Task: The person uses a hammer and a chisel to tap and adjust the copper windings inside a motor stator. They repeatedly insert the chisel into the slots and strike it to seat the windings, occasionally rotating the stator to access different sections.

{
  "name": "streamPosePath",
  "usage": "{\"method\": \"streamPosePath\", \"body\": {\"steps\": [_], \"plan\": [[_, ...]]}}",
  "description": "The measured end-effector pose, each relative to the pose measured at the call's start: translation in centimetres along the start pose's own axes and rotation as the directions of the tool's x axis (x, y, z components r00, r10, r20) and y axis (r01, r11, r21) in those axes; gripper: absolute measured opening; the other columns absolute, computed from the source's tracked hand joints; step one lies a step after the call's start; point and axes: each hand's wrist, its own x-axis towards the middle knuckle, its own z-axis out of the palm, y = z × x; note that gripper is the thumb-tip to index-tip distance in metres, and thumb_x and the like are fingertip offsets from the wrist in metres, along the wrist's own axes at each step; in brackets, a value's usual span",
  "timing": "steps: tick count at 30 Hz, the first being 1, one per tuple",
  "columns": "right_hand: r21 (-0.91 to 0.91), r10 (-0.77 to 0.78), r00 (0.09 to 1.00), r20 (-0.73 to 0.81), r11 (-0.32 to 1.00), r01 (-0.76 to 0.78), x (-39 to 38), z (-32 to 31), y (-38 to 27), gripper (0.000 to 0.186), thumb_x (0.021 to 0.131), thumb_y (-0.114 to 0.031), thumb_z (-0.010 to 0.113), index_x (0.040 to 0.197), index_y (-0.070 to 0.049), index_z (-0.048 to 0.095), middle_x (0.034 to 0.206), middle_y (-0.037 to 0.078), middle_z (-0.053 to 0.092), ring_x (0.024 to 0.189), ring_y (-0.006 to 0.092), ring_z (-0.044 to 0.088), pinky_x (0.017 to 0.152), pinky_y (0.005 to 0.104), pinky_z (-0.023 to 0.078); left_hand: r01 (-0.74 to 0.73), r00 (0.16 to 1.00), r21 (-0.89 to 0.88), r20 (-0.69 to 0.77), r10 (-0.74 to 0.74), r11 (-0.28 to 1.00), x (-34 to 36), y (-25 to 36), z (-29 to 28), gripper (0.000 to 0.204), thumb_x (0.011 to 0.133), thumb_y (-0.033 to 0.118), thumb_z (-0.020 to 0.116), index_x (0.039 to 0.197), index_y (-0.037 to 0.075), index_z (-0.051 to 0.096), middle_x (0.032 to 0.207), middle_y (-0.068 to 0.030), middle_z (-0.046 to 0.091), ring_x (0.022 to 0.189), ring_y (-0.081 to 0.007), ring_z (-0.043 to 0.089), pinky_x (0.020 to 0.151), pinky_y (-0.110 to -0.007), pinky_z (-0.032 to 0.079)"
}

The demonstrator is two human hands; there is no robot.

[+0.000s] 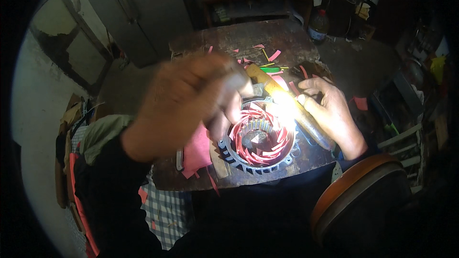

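Note:
A round metal motor stator (291,158) lies on the table in front of me, with red and pink strips set around its inner ring. My left hand (191,102) is over its left edge, smeared by motion. Its fingers look curled, and whether they hold anything cannot be made out. A yellowish bar (313,126) lies slantwise along the stator's right side under strong glare. My right hand (330,110) is at this bar, thumb against it, fingers loosely bent with a gap before the thumb. A pink sheet (197,155) lies left of the stator.
Pink scraps (274,56) and a green piece (270,69) lie toward the far side of the wooden table (205,43). At the lower right is a round dark object with an orange rim (351,177). Beyond the table are a bottle (318,26) and a grey fridge (143,14).

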Motion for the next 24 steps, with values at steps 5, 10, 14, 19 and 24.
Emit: {"method": "streamPosePath", "body": {"steps": [5,10,14,19,24], "plan": [[-0.163,-0.166,0.985,0.038,0.972,0.170,-1.1,0.2,-3.9,0.018,0.098,-0.017,0.085,0.101,0.000,0.079,0.095,0.012,0.075,0.084,0.0233,0.074,0.078,0.0375,0.058,-0.391,0.820,0.131,-0.401,0.409,0.911,3.0,0.6,-7.3,0.024,0.111,0.016,0.068,0.128,0.000,0.069,0.112,-0.0125,0.077,0.083,-0.0160,0.075,0.068,-0.029,0.060],[-0.167,-0.200,0.973,0.112,0.962,0.217,-0.8,1.2,-5.1,0.016,0.095,-0.015,0.085,0.099,-0.001,0.079,0.097,0.015,0.074,0.089,0.0275,0.074,0.079,0.0390,0.058,-0.271,0.962,0.344,0.076,0.261,0.899,5.0,-7.0,-3.3,0.035,0.106,0.018,0.076,0.137,0.003,0.068,0.122,-0.0154,0.078,0.106,-0.0236,0.077,0.091,-0.041,0.065],[-0.185,-0.220,0.968,0.123,0.953,0.240,-1.3,2.2,-6.1,0.020,0.094,-0.019,0.085,0.098,-0.001,0.079,0.100,0.017,0.074,0.092,0.0336,0.074,0.083,0.0424,0.059,-0.434,0.852,0.375,0.465,0.238,0.819,7.2,-11.3,1.5,0.037,0.094,0.019,0.085,0.124,0.002,0.073,0.118,-0.0187,0.078,0.106,-0.0359,0.077,0.095,-0.043,0.060],[-0.339,-0.170,0.965,0.199,0.912,0.231,-1.6,2.8,-7.6,0.026,0.091,-0.024,0.087,0.098,0.000,0.079,0.103,0.020,0.074,0.096,0.0375,0.074,0.088,0.0453,0.060,-0.369,0.817,0.194,0.534,0.218,0.909,8.7,-13.2,3.2,0.022,0.094,0.014,0.082,0.110,0.002,0.071,0.109,-0.0166,0.078,0.097,-0.0300,0.076,0.084,-0.042,0.058],[-0.437,-0.091,0.965,0.244,0.878,0.193,-1.1,3.3,-8.2,0.028,0.088,-0.025,0.090,0.096,-0.001,0.079,0.104,0.018,0.075,0.094,0.0347,0.075,0.087,0.0433,0.061,-0.394,0.808,0.042,0.492,0.324,0.918,9.1,-15.3,3.8,0.015,0.097,0.014,0.077,0.098,-0.001,0.073,0.090,-0.0171,0.077,0.080,-0.0234,0.073,0.077,-0.039,0.056]]}}
